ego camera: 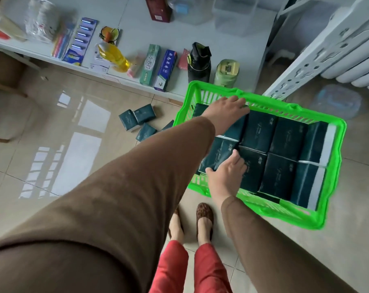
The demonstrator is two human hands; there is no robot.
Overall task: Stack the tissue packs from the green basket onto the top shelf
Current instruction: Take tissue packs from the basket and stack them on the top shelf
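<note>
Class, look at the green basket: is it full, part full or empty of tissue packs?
Nearly full. Dark tissue packs stand in two packed rows across the green basket, with only its left end hidden by the hands.

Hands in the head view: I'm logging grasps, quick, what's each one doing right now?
Left hand: open, fingers straight, reaching over the green plastic basket.
Right hand: grips a dark green tissue pack.

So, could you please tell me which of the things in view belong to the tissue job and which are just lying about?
Part of the job:
green basket
tissue packs in it
loose packs on the floor
left hand
right hand

Just lying about:
yellow bottle
two long boxes
black flask
razor card
</note>
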